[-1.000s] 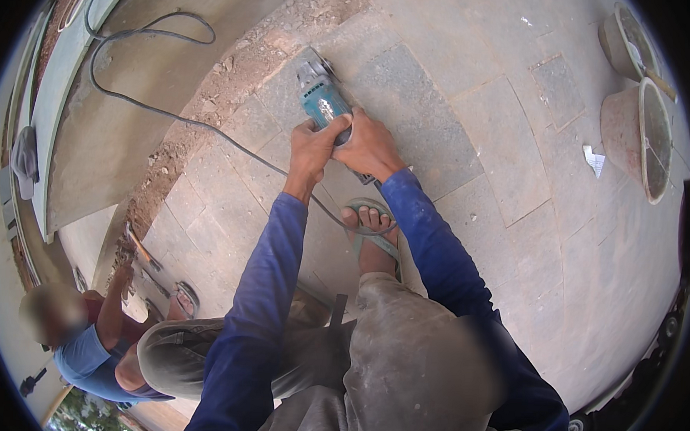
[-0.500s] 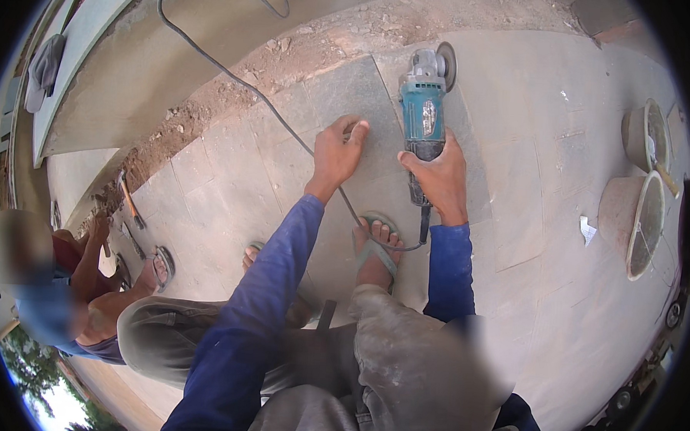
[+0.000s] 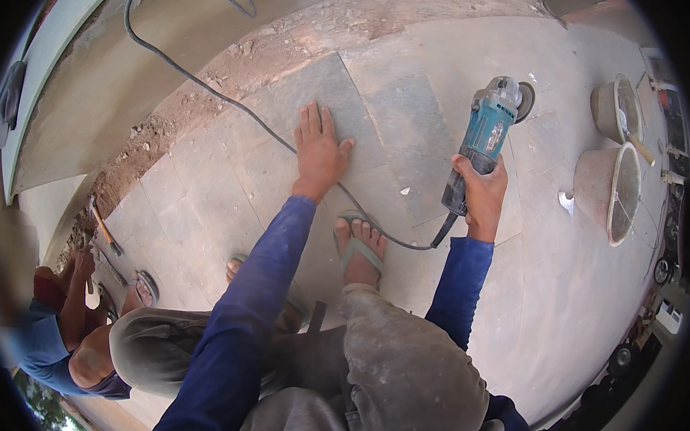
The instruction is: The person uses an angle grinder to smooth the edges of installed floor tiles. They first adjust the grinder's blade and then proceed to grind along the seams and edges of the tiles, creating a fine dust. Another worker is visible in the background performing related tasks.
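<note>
My right hand (image 3: pixel 484 192) is wrapped round the black rear body of a teal angle grinder (image 3: pixel 487 129), its disc pointing away from me at the far right. From its back end a dark cable (image 3: pixel 268 123) runs left past my foot and under my left wrist toward the far left. My left hand (image 3: pixel 320 154) lies flat with fingers stretched out on a grey stone tile (image 3: pixel 327 88). Beside that tile, to the right, is another grey tile (image 3: pixel 411 118). A small white chip (image 3: pixel 404 191) lies between my hands.
Two buckets (image 3: pixel 593 184) stand at the right, a wooden handle (image 3: pixel 642 151) sticking out of the farther one. A person (image 3: pixel 55 318) squats at the left near a hammer (image 3: pixel 104 226). Loose rubble (image 3: pixel 152 130) borders the paving along a wall. My sandalled foot (image 3: pixel 359 255) is between my arms.
The angle grinder has moved right and nearer in my right hand, tilting rightward. My left hand has flattened, fingers stretched out onto the tile. The view has shifted somewhat.
</note>
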Demonstrator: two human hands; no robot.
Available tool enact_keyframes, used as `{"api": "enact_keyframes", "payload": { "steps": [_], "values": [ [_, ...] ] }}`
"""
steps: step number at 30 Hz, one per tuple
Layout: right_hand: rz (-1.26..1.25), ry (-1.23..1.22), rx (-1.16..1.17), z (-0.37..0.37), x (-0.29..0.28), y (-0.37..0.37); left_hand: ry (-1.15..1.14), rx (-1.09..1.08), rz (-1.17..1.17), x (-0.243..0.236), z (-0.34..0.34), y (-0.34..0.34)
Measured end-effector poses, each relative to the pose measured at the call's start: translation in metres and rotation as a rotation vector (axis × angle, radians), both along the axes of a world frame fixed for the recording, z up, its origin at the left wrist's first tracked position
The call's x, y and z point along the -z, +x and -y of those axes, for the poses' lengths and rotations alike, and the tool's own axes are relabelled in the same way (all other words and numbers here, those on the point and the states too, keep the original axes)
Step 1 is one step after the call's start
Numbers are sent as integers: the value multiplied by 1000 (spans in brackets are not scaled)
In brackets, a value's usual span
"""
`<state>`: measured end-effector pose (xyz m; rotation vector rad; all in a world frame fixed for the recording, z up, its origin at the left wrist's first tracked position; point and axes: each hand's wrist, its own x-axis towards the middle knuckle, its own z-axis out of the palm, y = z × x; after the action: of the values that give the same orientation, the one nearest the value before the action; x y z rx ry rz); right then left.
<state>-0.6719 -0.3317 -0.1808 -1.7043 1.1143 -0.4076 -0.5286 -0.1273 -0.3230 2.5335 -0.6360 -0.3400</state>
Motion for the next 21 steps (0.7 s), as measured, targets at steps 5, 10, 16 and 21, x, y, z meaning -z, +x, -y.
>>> {"api": "enact_keyframes", "payload": {
  "steps": [5,10,16,21],
  "values": [
    [-34,-60,64,-13,-18,-9,98,214,-58,-12,26,-7],
    [-70,-146,110,-23,-42,-6,-159,378,-53,5,28,-55],
    [-41,-220,9,-23,-94,22,-652,49,-500,-34,40,-57],
    [-40,-243,-134,14,-98,48,-705,59,-911,-69,67,-5]
  ]
}}
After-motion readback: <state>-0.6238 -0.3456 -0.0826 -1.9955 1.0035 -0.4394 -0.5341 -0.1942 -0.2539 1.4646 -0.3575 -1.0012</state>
